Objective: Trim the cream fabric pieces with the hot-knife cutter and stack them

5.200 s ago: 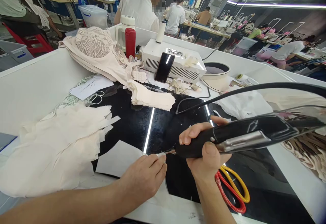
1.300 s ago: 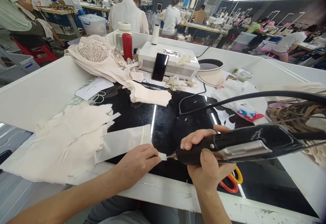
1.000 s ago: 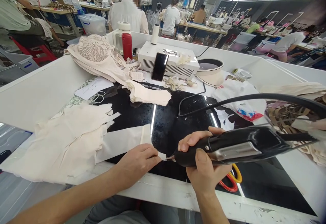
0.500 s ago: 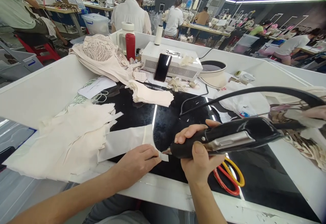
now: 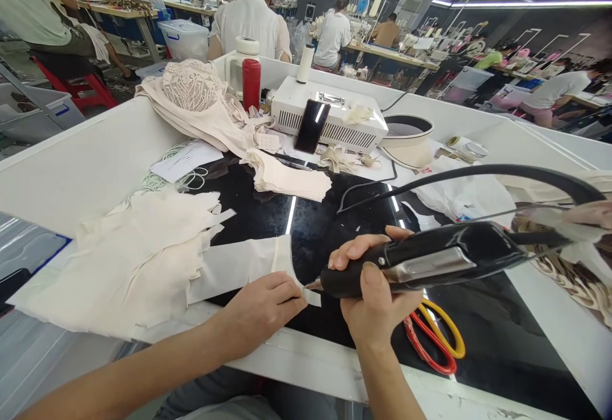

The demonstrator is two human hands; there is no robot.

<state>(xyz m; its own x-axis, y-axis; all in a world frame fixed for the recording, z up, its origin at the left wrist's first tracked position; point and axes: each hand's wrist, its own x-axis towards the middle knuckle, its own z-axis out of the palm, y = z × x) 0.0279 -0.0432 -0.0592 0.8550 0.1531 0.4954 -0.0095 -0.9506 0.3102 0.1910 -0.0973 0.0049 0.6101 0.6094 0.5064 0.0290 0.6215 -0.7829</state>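
Observation:
My right hand point(image 5: 377, 292) is wrapped round a black corded hand tool point(image 5: 430, 254) with a silver lever. Its thin metal tip points left and meets the end of a pale fabric strip point(image 5: 234, 266), close to my left fingertips. My left hand point(image 5: 268, 308) is closed on the strip's near right edge, its fingers pressed together over the cloth. A cream band crosses the strip's end. Left of it, a pile of cream fabric pieces point(image 5: 129, 267) overlaps the strip's far end. Scissors with red and yellow handles point(image 5: 437, 337) lie beside my right wrist, their blades hidden.
A stack of cream pieces point(image 5: 291, 181) lies on the black tabletop point(image 5: 497, 343). Behind stand a white vented box point(image 5: 335, 117), a phone point(image 5: 312, 127), a red bottle point(image 5: 251, 85) and a lace bra point(image 5: 191, 92). The tool's cable point(image 5: 478, 171) arches right. People sit beyond.
The whole view has shifted slightly right and down. Both hands keep nearly the same hold, and the tool's tip stays at the strip's end.

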